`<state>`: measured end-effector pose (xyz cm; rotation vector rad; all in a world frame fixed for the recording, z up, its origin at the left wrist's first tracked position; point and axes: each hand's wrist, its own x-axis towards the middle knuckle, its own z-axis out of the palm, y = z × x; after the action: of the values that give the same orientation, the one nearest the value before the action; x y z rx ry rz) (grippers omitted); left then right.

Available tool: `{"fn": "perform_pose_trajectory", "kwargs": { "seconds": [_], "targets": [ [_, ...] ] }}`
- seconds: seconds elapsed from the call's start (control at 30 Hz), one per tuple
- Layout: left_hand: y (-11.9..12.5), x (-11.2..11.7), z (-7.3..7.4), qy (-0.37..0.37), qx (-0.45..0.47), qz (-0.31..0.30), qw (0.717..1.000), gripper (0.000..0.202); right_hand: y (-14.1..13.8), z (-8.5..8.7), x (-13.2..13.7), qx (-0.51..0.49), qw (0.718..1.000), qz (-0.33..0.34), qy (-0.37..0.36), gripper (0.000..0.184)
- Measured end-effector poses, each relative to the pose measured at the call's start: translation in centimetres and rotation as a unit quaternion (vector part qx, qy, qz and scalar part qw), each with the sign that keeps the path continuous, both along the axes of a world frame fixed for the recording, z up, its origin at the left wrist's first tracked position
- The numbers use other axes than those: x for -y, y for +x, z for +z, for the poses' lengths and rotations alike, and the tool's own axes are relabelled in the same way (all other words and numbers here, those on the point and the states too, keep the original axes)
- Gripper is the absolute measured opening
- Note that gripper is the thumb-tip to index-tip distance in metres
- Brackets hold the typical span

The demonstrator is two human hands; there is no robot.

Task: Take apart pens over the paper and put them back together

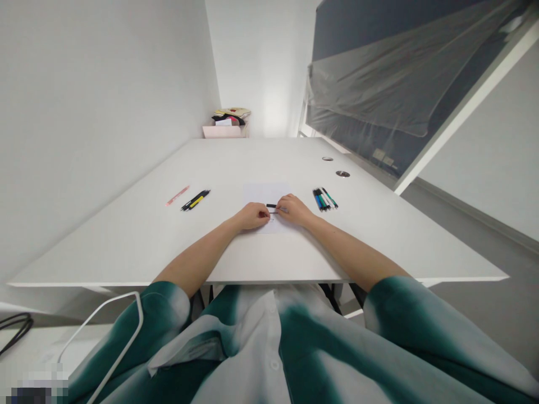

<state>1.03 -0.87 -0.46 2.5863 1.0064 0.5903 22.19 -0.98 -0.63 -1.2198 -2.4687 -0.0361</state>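
My left hand and my right hand meet over a white sheet of paper on the white table. Both have their fingers closed in a pinch. Between the fingertips runs a thin dark rod, which looks like a pen refill. Just beyond it lies a short black pen part, close to the right fingers; whether they touch it I cannot tell. Small dark marks show on the paper below the rod. The right fingers partly cover what they hold.
Left on the table lie several black and yellow pens and a pink stick-like item. To the right is a row of several pens. Two round metal discs sit farther back. A box of cloths stands at the far end.
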Motion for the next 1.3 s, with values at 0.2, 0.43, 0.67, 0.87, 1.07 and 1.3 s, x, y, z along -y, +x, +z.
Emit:
{"fn": "perform_pose_trajectory", "kwargs": {
  "seconds": [0.2, 0.43, 0.67, 0.87, 1.07, 1.3],
  "targets": [
    [-0.1, -0.1, 0.0, -0.009, 0.006, 0.005, 1.0, 0.017, -0.1, -0.3, 0.2, 0.011, 0.999, 0.03, 0.004, 0.023],
    [-1.1, -0.7, 0.0, 0.023, 0.015, 0.102, 0.994, 0.02, -0.1, 0.1, 0.3, 0.049, 0.999, 0.012, -0.011, 0.019],
    [-1.8, -1.6, -0.4, 0.014, 0.017, 0.172, 0.985, 0.022, 1.1, 0.7, 0.2, 0.071, 0.997, -0.02, -0.023, 0.016],
    [-0.8, -1.1, -0.3, 0.016, -0.006, 0.142, 0.99, 0.022, 1.1, 0.9, 0.3, 0.082, 0.995, -0.04, -0.034, 0.017],
    [0.0, -0.5, -0.2, 0.033, -0.039, 0.095, 0.994, 0.022, 0.7, 0.7, 0.1, 0.086, 0.992, -0.089, -0.027, 0.023],
    [0.4, -0.5, -0.3, 0.044, -0.069, 0.104, 0.991, 0.025, 0.8, 0.8, 0.3, 0.063, 0.994, -0.092, -0.018, 0.023]
  ]
}}
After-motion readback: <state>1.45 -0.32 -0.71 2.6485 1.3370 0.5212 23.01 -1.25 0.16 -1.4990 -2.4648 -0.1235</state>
